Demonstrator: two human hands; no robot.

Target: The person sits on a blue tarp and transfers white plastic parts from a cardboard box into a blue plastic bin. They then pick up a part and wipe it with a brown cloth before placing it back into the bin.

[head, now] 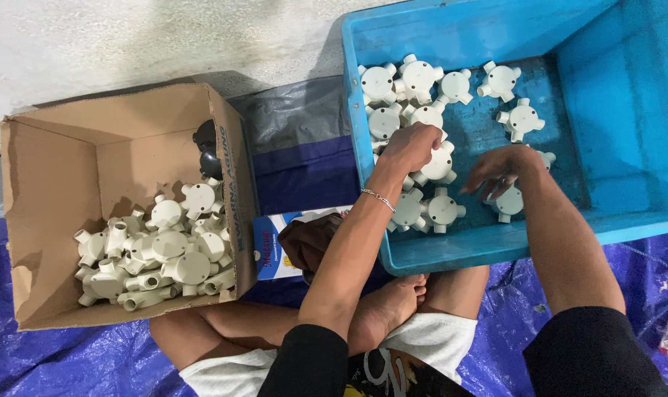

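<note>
Blue tarpaulin (69, 360) covers the floor where a person sits cross-legged, with a pale wall behind. Largest of the things is the blue plastic crate (628, 147) on the right, its floor set with white round junction boxes (418, 75), each lying apart or just touching a neighbour. Next is the cardboard box (47, 220) on the left, leaning open, with a loose heap of the same white fittings (157, 257) and two black ones (207, 151) at the back. Between them lies a small blue and white packet (271, 250).

The left hand (413, 145) is curled closed over one fitting in the crate's middle; how firmly it grips is hidden by the knuckles. The right hand (504, 167) is half open, fingers spread down on a fitting (509, 202) near the front wall.

Judging from this, a loosely held fitting could slip and knock its neighbours out of place. The cardboard heap looks unstable; a nudge to the box could spill pieces onto the tarpaulin.
</note>
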